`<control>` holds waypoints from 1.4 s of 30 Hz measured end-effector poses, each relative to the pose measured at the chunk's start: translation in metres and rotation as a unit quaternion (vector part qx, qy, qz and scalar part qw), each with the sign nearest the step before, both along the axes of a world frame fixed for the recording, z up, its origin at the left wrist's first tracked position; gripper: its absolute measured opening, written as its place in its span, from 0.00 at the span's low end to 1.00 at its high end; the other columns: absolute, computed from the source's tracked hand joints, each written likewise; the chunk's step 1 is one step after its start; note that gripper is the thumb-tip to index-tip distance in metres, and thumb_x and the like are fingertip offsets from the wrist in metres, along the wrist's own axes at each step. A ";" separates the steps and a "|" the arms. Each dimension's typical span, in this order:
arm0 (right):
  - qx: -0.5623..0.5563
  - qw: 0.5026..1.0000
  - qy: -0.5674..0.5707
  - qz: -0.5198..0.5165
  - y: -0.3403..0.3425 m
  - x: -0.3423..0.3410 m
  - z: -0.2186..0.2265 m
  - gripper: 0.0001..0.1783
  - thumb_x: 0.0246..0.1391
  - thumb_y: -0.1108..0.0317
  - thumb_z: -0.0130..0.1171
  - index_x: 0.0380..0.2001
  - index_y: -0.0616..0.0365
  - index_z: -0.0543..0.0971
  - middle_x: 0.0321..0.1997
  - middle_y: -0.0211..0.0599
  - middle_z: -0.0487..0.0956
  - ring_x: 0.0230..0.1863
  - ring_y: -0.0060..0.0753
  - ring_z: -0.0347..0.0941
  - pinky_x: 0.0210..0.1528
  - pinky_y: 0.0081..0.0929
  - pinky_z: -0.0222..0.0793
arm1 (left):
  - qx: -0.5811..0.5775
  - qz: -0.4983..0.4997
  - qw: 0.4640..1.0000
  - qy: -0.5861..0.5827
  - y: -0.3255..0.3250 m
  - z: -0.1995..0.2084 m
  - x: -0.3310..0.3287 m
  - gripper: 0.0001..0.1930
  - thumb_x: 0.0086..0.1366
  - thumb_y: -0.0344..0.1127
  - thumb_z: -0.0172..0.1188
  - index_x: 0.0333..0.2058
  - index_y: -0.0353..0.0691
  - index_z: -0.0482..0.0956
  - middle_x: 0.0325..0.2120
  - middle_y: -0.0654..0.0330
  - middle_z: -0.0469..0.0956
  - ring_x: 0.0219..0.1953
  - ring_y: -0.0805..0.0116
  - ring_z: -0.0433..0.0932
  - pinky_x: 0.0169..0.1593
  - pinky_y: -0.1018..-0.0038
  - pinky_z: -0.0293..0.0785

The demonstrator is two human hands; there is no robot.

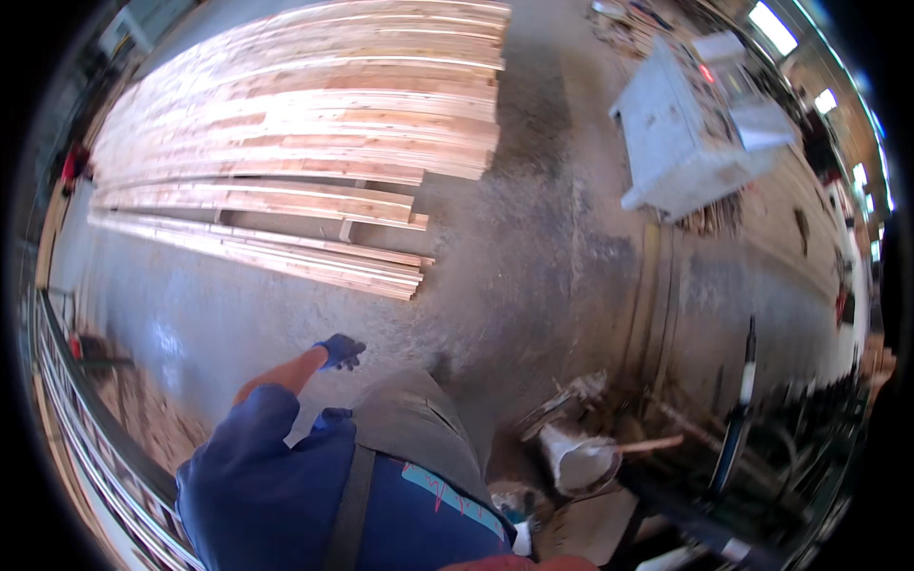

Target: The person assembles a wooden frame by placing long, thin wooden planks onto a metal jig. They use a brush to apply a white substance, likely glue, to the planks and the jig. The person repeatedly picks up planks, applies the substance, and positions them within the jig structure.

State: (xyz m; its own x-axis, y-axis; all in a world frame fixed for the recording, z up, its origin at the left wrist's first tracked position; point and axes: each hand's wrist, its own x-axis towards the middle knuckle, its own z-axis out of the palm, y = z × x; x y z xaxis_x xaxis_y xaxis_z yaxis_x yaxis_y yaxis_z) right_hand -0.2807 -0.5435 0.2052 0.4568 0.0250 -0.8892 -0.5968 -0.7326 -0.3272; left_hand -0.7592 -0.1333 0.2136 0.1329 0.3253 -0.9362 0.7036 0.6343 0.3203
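My left hand [343,352], in a dark blue-grey glove, hangs over the concrete floor beside my grey apron [414,419]. Its fingers are loosely bent and apart, with no object visible in them. Nearest to it, beyond the fingers, lies a narrow stack of long, pale wooden boards [371,271]. A strip of bare skin, seemingly my right forearm [519,563], shows at the bottom edge; the right hand itself is out of the picture.
A wide layer of long boards [305,105] covers the far left floor. At the far right stands a pale table-like cabinet [662,133]. A whitish sack [576,462] and scraps lie near right, beside dark machinery [733,447]. Metal rails [95,428] run along the left.
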 end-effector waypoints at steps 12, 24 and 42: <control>0.011 0.974 0.073 0.214 0.426 0.176 0.010 0.19 0.61 0.46 0.48 0.44 0.47 0.71 0.39 0.33 0.78 0.34 0.39 0.75 0.37 0.41 0.67 | 0.039 0.357 0.933 -0.004 0.143 0.027 0.045 0.23 0.67 0.52 0.51 0.49 0.38 0.76 0.40 0.54 0.83 0.31 0.66 0.82 0.30 0.70 0.75; 0.101 0.843 0.088 0.521 0.919 0.141 -0.002 0.12 0.58 0.53 0.54 0.37 0.48 0.76 0.28 0.32 0.78 0.25 0.32 0.75 0.26 0.33 0.70 | -0.117 0.622 0.773 -0.037 0.114 -0.041 0.134 0.31 0.69 0.60 0.42 0.58 0.41 0.70 0.48 0.51 0.80 0.48 0.51 0.81 0.49 0.58 0.76; -0.022 0.706 0.102 0.700 1.180 0.037 -0.018 0.10 0.56 0.55 0.60 0.30 0.47 0.75 0.24 0.33 0.79 0.20 0.31 0.73 0.21 0.29 0.69 | 0.081 0.798 0.596 -0.024 0.339 0.006 0.191 0.23 0.66 0.55 0.54 0.49 0.44 0.77 0.37 0.58 0.83 0.33 0.68 0.81 0.35 0.72 0.72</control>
